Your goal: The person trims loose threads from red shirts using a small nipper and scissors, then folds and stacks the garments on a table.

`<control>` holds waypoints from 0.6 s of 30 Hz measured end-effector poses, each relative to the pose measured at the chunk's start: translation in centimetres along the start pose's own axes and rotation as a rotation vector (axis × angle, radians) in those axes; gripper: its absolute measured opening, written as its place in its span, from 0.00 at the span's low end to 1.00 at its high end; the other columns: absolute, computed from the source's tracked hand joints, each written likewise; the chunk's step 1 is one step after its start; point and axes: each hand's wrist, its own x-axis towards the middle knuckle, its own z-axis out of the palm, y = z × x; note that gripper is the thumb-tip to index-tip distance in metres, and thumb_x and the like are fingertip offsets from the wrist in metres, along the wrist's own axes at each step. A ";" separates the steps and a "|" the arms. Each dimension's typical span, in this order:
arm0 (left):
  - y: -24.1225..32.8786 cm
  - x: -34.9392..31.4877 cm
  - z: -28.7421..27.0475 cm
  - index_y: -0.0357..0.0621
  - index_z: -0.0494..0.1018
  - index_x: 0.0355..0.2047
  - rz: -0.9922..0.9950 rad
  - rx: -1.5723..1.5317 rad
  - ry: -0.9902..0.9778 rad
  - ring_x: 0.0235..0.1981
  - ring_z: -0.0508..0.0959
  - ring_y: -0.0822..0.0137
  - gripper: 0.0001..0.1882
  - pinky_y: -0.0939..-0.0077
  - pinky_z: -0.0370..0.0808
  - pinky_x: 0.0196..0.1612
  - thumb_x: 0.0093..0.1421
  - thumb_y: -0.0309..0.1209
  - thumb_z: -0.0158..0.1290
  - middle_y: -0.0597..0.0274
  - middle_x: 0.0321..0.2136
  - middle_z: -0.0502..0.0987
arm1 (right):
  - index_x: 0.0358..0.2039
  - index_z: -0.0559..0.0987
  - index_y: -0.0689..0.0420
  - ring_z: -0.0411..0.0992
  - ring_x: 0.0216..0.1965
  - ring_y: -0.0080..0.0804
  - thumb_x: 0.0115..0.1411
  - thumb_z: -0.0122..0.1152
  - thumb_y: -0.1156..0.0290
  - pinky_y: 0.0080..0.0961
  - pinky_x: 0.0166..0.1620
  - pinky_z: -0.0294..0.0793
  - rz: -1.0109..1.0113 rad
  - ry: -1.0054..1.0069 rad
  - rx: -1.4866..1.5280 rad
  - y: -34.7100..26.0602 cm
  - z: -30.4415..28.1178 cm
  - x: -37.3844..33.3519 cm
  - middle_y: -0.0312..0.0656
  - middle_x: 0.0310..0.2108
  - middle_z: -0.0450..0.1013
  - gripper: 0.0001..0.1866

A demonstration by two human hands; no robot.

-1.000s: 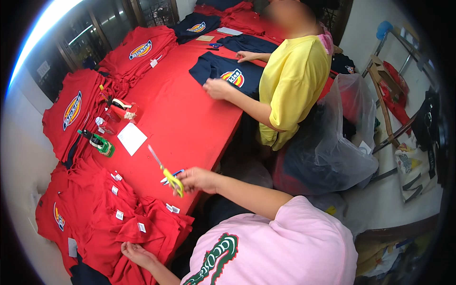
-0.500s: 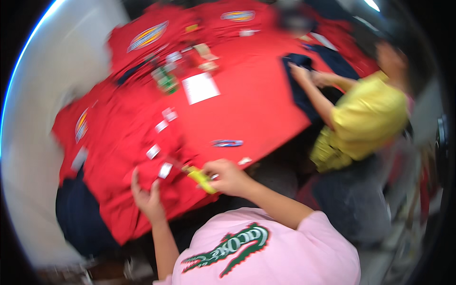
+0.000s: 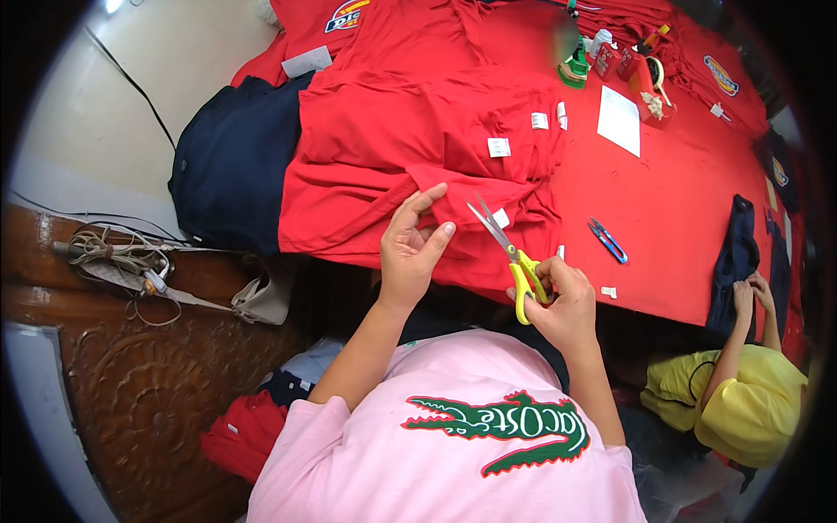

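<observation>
My right hand [image 3: 565, 305] holds a pair of yellow-handled scissors [image 3: 522, 277] at the table's near edge. Their blades are slightly parted and point up and left over a red shirt [image 3: 375, 148]. Left of the scissors, my left hand [image 3: 406, 260] is raised at the shirt's near edge, thumb and fingers apart, with nothing visible in its grasp. A fold of red cloth [image 3: 466, 209] lies just beyond its fingertips; whether they touch it I cannot tell. Several white labels, such as this label [image 3: 499, 147], show on the stacked red shirts.
Blue thread snips [image 3: 609, 241] and a white paper sheet [image 3: 619, 121] lie on the red tabletop [image 3: 671, 218]. A green bottle [image 3: 574, 70] and a tape roll [image 3: 656, 74] stand farther back. Dark blue garments [image 3: 240, 161] hang at left. A co-worker in yellow [image 3: 741, 401] handles dark cloth at right.
The view has swung left, so the table and co-worker appear farther right. My left hand has its fingers more bent, and the scissors in my right hand now show parted blades.
</observation>
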 end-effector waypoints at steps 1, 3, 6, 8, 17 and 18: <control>0.1 0.0 0.0 0.33 0.67 0.67 -0.001 0.011 -0.005 0.63 0.73 0.66 0.30 0.70 0.77 0.63 0.65 0.13 0.58 0.53 0.63 0.71 | 0.28 0.75 0.56 0.66 0.21 0.31 0.45 0.83 0.66 0.31 0.30 0.64 0.000 -0.004 -0.002 -0.2 0.2 0.1 0.35 0.18 0.68 0.21; 0.3 -0.1 0.1 0.33 0.66 0.68 -0.028 -0.039 0.006 0.63 0.73 0.66 0.31 0.71 0.77 0.63 0.64 0.12 0.57 0.53 0.63 0.72 | 0.28 0.75 0.55 0.65 0.22 0.34 0.44 0.84 0.63 0.34 0.32 0.63 0.000 -0.011 -0.004 -0.7 0.8 0.2 0.35 0.18 0.67 0.22; -0.3 -0.2 0.4 0.34 0.63 0.70 -0.026 -0.082 -0.004 0.60 0.75 0.68 0.33 0.72 0.79 0.60 0.64 0.11 0.56 0.54 0.64 0.70 | 0.28 0.75 0.55 0.65 0.22 0.34 0.45 0.83 0.65 0.33 0.33 0.64 -0.011 -0.024 -0.021 -0.7 1.4 0.3 0.34 0.18 0.68 0.21; -0.6 -0.2 0.4 0.35 0.61 0.71 -0.012 -0.090 -0.024 0.58 0.76 0.69 0.35 0.73 0.80 0.59 0.64 0.10 0.55 0.55 0.65 0.69 | 0.28 0.75 0.55 0.66 0.22 0.34 0.45 0.83 0.64 0.34 0.33 0.64 -0.005 -0.033 -0.028 -0.8 1.8 0.4 0.34 0.18 0.68 0.21; -0.6 -0.2 -0.3 0.36 0.58 0.73 -0.042 -0.119 -0.039 0.58 0.76 0.68 0.40 0.73 0.80 0.60 0.63 0.10 0.57 0.54 0.64 0.69 | 0.29 0.75 0.56 0.68 0.24 0.34 0.47 0.83 0.66 0.33 0.31 0.67 0.071 -0.098 0.046 -1.0 2.7 0.5 0.37 0.20 0.72 0.20; -0.6 -0.3 -0.2 0.36 0.58 0.73 -0.058 -0.140 -0.029 0.59 0.76 0.68 0.39 0.72 0.79 0.61 0.63 0.10 0.57 0.53 0.64 0.70 | 0.29 0.75 0.57 0.69 0.24 0.34 0.47 0.83 0.67 0.33 0.31 0.68 0.098 -0.113 0.061 -0.9 2.8 0.3 0.37 0.21 0.72 0.20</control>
